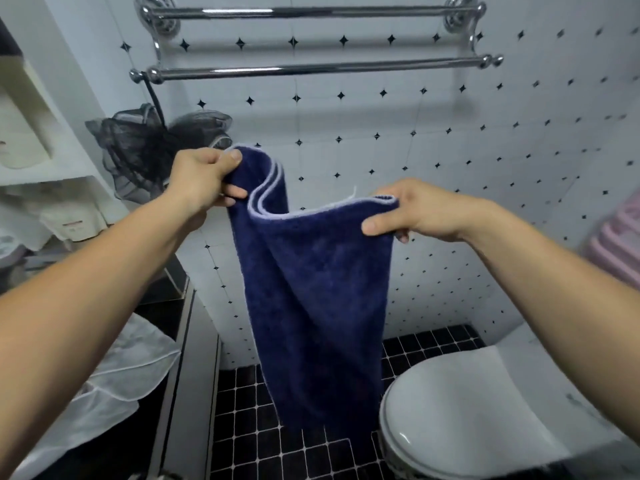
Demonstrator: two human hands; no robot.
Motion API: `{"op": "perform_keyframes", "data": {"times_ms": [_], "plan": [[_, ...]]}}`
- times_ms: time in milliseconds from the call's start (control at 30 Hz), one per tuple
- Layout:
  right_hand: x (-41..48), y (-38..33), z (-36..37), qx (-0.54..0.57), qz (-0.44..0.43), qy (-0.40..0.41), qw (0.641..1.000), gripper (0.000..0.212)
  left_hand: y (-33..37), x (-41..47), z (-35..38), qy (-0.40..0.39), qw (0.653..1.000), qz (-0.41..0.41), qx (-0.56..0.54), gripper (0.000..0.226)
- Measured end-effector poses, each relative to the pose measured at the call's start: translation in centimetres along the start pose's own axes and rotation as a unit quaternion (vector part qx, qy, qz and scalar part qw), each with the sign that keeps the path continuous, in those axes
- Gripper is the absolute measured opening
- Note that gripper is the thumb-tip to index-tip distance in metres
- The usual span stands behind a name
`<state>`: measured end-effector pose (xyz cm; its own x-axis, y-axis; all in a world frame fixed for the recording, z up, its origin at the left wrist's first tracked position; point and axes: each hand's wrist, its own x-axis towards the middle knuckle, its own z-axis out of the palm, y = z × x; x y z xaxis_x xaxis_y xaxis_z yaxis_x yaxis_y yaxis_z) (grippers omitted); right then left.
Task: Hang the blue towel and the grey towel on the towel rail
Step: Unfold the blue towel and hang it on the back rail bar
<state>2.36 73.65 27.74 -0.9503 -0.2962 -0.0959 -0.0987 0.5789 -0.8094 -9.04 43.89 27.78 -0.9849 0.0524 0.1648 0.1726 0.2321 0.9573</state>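
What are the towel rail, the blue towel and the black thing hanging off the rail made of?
Towel rail: looks like chromed metal, mirror-bright with sharp highlights. Blue towel: soft pile fabric, probably microfibre or terry, matte and fuzzy with pale stitched edging. Black hanging item: sheer mesh, likely nylon netting, see-through and gathered.

Even cool daylight-like lighting, soft shadows, bright glints on chrome rail (311,11), wide-angle bending at edges, slight overall softness

Home bathroom: toilet (460,410), chrome towel rail (311,69), tiled wall (450,133).
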Motion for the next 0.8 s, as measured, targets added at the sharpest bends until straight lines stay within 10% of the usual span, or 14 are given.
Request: {"op": "perform_keyframes", "data": {"times_ms": [100, 233, 333, 500, 633, 800], "plan": [[0.2, 1.5, -0.2, -0.052, 0.088, 0.102, 0.990, 0.016, -1.0, -1.1, 0.0, -0.020, 1.000, 0.004, -0.002, 0.025], [-0.9, 4.0, 0.6, 0.073, 0.094, -0.002, 0.993, 0.006, -4.0, -3.5, -0.3, -0.099, 0.995, -0.028, -0.020, 0.018], [-0.5, 6.0, -0.1, 0.082, 0.176, 0.159, 0.968, 0.018, -6.0, -4.5, -1.3, -0.127, 0.990, -0.063, -0.003, 0.017], [-1.4, 7.0, 1.8, 0.194, 0.119, -0.103, 0.968, 0.024, -7.1, -3.8, -3.2, -0.044, 0.992, -0.092, -0.068, 0.013], [-0.3, 6.9, 1.2, 0.173, 0.154, 0.122, 0.965, 0.029, -6.6, -4.0, -3.7, -0.102, 0.989, -0.081, -0.065, 0.014], [-1.0, 7.3, 3.0, 0.192, 0.132, -0.101, 0.967, 0.028, -7.1, -5.2, -3.3, -0.143, 0.986, -0.064, -0.049, 0.014]]}}
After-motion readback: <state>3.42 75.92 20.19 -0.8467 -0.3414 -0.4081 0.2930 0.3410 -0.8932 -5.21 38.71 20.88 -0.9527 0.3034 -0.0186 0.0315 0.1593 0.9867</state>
